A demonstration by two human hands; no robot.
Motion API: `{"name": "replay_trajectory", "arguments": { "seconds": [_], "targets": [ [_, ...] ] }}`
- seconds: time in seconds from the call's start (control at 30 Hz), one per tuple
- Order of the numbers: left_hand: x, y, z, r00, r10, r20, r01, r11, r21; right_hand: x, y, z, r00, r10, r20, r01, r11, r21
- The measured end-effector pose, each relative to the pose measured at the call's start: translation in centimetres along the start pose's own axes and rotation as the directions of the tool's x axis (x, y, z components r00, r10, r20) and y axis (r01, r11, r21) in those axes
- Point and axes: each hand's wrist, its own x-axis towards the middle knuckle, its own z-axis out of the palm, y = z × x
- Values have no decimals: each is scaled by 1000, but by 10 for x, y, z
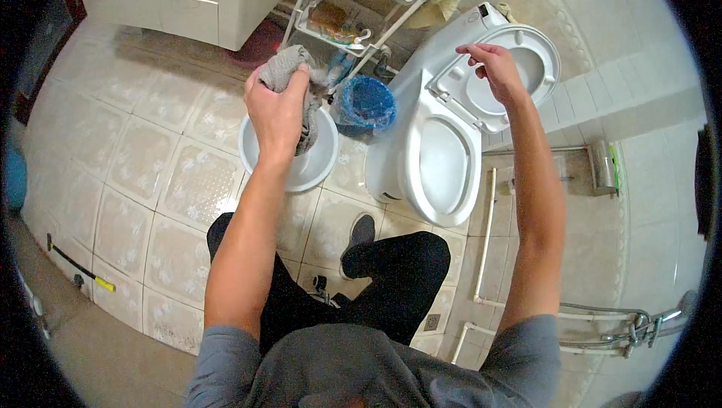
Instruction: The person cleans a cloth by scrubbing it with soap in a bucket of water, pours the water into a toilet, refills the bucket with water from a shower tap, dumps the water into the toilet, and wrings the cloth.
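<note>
My left hand (277, 107) is closed around a crumpled grey cloth (289, 66), part of which hangs down. Directly beneath it on the floor, a white basin (329, 160) is partly hidden by the cloth and my forearm. To the right, the white toilet (412, 160) has its lid and seat (549, 51) raised and its bowl exposed. My right hand (492, 69) is in front of the raised seat, fingers loosely bent and somewhat apart, with nothing visible in them. Whether it touches the seat I cannot tell.
A blue-lined bin (367, 103) stands between basin and toilet. Behind it rises a white shelf rack (361, 47) with bottles and small items. A white cabinet (188, 2) is at upper left. Shower fittings (639, 329) and pipes line the right wall. A yellow-ended black stick (83, 269) lies at left.
</note>
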Motion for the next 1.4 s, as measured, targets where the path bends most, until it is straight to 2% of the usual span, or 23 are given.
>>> {"name": "replay_trajectory", "arguments": {
  "seconds": [0.2, 0.3, 0.37, 0.43, 0.5, 0.57, 0.63, 0.7, 0.73, 0.8, 0.83, 0.87, 0.93, 0.97, 1.0, 1.03, 1.1, 1.13, 1.2, 1.23, 1.27, 1.37, 1.4],
  "targets": [
    [7, 1, 9, 998, -58, 4, 58, 990, -127, 66, 48, 35, 996, 76, -40, -79, 994, -81],
    [15, -6, 13, 998, -49, 36, 57, 968, -244, 87, 72, 60, 987, 158, -29, -159, 987, -10],
    [18, -4, 14, 997, -65, 47, 74, 969, -237, 100, 92, 77, 989, 146, 9, -146, 988, -42],
    [22, -7, 16, 995, -82, 62, 94, 969, -229, 103, 102, 101, 969, 247, -28, -248, 968, -44],
    [27, -12, 20, 995, -98, 9, 98, 979, -179, 114, 126, 122, 968, 249, -36, -250, 967, -39],
    [30, -9, 22, 992, -124, -13, 120, 982, -146, 126, 153, 144, 991, 125, 47, -99, 926, -363],
    [33, -4, 23, 989, -143, -35, 138, 983, -117, 139, 205, 176, 994, 108, 18, -90, 904, -418],
    [34, -3, 26, 985, -175, -9, 169, 963, -210, 142, 238, 212, 997, 47, -63, -72, 864, -499],
    [34, -5, 28, 985, -170, -14, 164, 965, -206, 135, 243, 227, 997, 43, -59, -67, 867, -494],
    [33, -9, 32, 992, -119, -49, 108, 976, -187, 110, 256, 254, 939, 0, -343, -108, 949, -295],
    [32, -9, 33, 991, -119, -56, 107, 978, -180, 112, 263, 263, 942, 1, -336, -105, 951, -290],
    [30, -10, 33, 993, -108, -37, 100, 979, -176, 116, 282, 269, 938, 287, -196, -304, 951, -60],
    [29, -9, 32, 995, -99, 4, 99, 981, -166, 128, 299, 259, 852, 524, 9, -520, 843, 137],
    [30, -10, 34, 996, -94, 8, 94, 982, -162, 141, 300, 243, 951, 303, -59, -308, 943, -122],
    [29, -13, 35, 996, -89, 2, 88, 980, -177, 144, 290, 232, 996, 59, -64, -79, 921, -382],
    [28, -14, 36, 996, -86, -5, 83, 978, -194, 145, 280, 225, 996, 62, -67, -83, 922, -379],
    [27, -13, 36, 993, -114, 10, 113, 970, -214, 142, 250, 213, 920, 366, -138, -385, 910, -153],
    [27, -12, 36, 990, -142, 24, 144, 961, -234, 132, 246, 216, 920, 366, -139, -385, 911, -150],
    [27, -11, 37, 991, -129, 26, 131, 962, -240, 118, 265, 231, 981, 172, -88, -192, 842, -504],
    [26, -11, 37, 992, -120, 26, 122, 961, -249, 114, 276, 247, 982, 171, -86, -191, 843, -502],
    [25, -10, 36, 992, -120, 26, 123, 961, -247, 103, 273, 265, 962, 268, -43, -272, 950, -153],
    [22, -5, 35, 986, -155, 63, 167, 951, -261, 109, 250, 245, 969, -167, -179, 106, 945, -310],
    [20, -2, 34, 988, -138, 69, 152, 949, -278, 109, 213, 224, 983, 28, -181, -89, 937, -339]
  ]
}}
